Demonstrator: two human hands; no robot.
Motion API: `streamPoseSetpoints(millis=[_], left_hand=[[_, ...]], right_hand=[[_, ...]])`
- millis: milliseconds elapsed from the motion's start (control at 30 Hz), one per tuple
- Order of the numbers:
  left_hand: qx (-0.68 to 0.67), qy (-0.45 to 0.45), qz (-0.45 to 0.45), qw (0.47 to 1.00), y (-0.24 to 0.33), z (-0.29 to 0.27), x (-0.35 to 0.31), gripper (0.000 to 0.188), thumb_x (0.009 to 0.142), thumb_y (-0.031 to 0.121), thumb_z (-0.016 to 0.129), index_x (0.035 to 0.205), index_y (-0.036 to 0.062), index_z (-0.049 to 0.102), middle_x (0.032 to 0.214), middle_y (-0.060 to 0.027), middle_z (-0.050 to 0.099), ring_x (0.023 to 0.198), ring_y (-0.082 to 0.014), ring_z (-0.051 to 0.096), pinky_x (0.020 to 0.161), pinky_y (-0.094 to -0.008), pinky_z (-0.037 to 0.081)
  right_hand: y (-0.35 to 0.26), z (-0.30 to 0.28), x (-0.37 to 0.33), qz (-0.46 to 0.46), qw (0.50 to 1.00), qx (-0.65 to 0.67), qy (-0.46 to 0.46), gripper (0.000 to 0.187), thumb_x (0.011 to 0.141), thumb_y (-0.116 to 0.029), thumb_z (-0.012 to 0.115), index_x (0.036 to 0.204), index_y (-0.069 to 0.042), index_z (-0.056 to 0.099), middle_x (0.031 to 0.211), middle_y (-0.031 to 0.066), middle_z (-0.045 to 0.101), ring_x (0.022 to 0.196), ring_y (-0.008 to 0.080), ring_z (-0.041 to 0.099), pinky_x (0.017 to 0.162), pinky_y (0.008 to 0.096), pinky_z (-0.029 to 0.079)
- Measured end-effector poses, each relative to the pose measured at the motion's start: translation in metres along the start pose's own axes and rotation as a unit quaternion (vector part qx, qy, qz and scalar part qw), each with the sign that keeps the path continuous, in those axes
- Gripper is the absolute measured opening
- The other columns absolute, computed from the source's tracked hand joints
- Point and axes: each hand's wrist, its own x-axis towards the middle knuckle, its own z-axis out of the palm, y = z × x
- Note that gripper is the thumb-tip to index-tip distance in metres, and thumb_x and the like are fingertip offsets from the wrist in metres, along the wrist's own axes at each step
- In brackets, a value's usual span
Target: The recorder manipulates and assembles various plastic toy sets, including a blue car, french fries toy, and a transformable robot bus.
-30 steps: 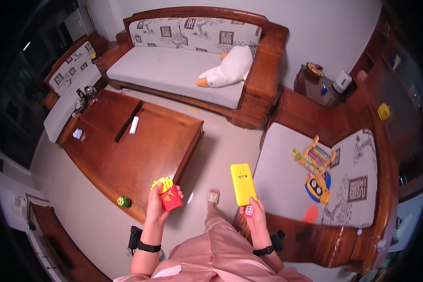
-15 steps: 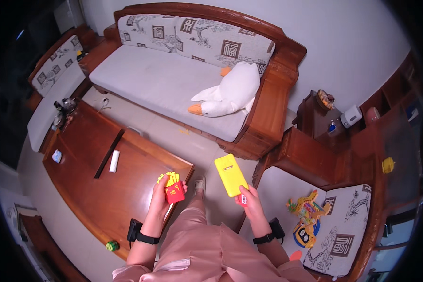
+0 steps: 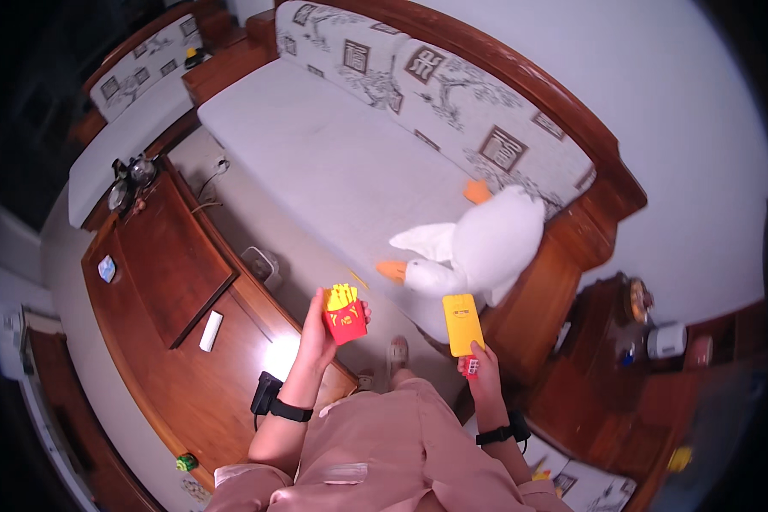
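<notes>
My left hand is closed around a toy box of French fries, red with yellow fries standing up out of it. It holds the box upright over the table's near right corner. My right hand grips the lower end of a flat yellow rectangular piece with a small dark-and-white mark near its top; its exact kind I cannot tell. Under the thumb shows a small red part with a white pattern. The two hands are apart, and both things are held up in front of me.
On the left stands a wooden table with a white stick-like object, a small pale packet and a green item. Ahead is a long sofa bearing a white goose plush. A wooden cabinet stands right.
My view has turned rightward and moved nearer the sofa. Both hands keep hold of their things; the fries box now faces me more squarely, and the yellow piece is more upright.
</notes>
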Motion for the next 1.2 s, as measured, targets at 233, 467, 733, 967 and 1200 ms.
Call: streamPoseSetpoints(millis=[233, 467, 733, 967, 1200], left_hand=[[-0.006, 0.111, 0.186, 0.976, 0.043, -0.028, 0.063, 0.044, 0.089, 0.03, 0.046, 0.118, -0.0033, 0.048, 0.11, -0.0192, 0.059, 0.103, -0.0303, 0.059, 0.093, -0.044, 0.047], [-0.045, 0.271, 0.286, 0.918, 0.091, -0.057, 0.063, 0.039, 0.092, 0.022, 0.048, 0.122, -0.0023, 0.044, 0.11, -0.0199, 0.059, 0.101, -0.0303, 0.061, 0.088, -0.0413, 0.05], [-0.105, 0.342, 0.311, 0.881, 0.206, -0.107, 0.124, 0.039, 0.097, 0.038, 0.042, 0.108, 0.0009, 0.051, 0.095, -0.0189, 0.064, 0.085, -0.0252, 0.065, 0.075, -0.0354, 0.054], [-0.085, 0.325, 0.26, 0.906, 0.371, -0.143, 0.192, 0.042, 0.094, 0.039, 0.043, 0.109, 0.0014, 0.055, 0.106, -0.0166, 0.064, 0.077, -0.0192, 0.064, 0.07, -0.0296, 0.053], [-0.188, 0.288, 0.366, 0.865, 0.496, -0.189, 0.244, 0.051, 0.093, 0.04, 0.041, 0.121, -0.0006, 0.052, 0.119, -0.0113, 0.059, 0.069, -0.0175, 0.061, 0.064, -0.0295, 0.052]], right_hand=[[-0.029, 0.052, 0.184, 0.119, 0.991, -0.033, -0.051, 0.021, 0.091, -0.02, 0.057, 0.1, -0.002, 0.055, 0.07, 0.007, 0.058, 0.052, 0.0132, 0.054, 0.044, 0.026, 0.043], [-0.047, 0.176, 0.296, 0.146, 0.968, -0.108, -0.171, 0.019, 0.09, -0.019, 0.058, 0.096, -0.001, 0.056, 0.069, 0.007, 0.056, 0.054, 0.0142, 0.053, 0.048, 0.0272, 0.044], [-0.03, 0.368, 0.373, 0.167, 0.935, -0.135, -0.284, 0.019, 0.09, -0.019, 0.057, 0.099, -0.002, 0.057, 0.072, 0.0062, 0.059, 0.056, 0.0119, 0.054, 0.049, 0.0253, 0.043], [-0.031, 0.598, 0.397, 0.196, 0.843, -0.189, -0.464, 0.021, 0.091, -0.015, 0.055, 0.106, 0.0, 0.056, 0.082, 0.0059, 0.061, 0.062, 0.0117, 0.055, 0.053, 0.0245, 0.043], [0.003, 0.791, 0.414, 0.221, 0.693, -0.304, -0.616, 0.023, 0.09, -0.021, 0.059, 0.105, -0.003, 0.058, 0.08, -0.0008, 0.059, 0.067, 0.0056, 0.052, 0.061, 0.0188, 0.042]])
